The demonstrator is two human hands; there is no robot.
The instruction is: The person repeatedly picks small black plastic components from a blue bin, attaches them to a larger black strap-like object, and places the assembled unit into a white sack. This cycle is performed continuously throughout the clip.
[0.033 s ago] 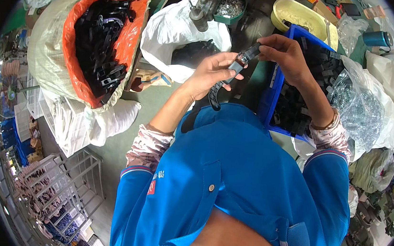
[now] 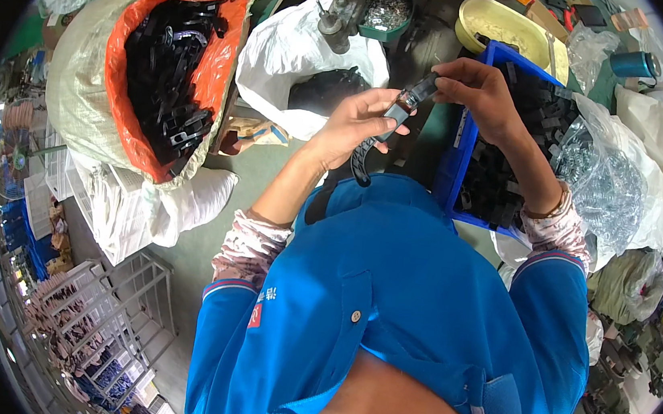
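Note:
My left hand (image 2: 360,125) is closed around a black plastic part with a curved, ribbed handle (image 2: 362,160), its thumb lying across the body. The curved end hangs down toward my lap. At the upper end of this part, the thumb and fingertips of my right hand (image 2: 477,91) pinch a small black plastic piece (image 2: 423,86). The two pieces meet or overlap between my hands; whether they are joined I cannot tell. A bit of shiny metal shows near where they meet. Below my right forearm stands a blue crate (image 2: 447,167) of small black parts (image 2: 497,172).
On the left a large woven sack (image 2: 79,75) with an orange liner holds black parts. A white bag (image 2: 271,47) with dark contents lies ahead. Beyond my hands are a green bowl of small metal pieces (image 2: 388,9) and a yellow basin (image 2: 476,20). Clear plastic bags (image 2: 605,179) lie right.

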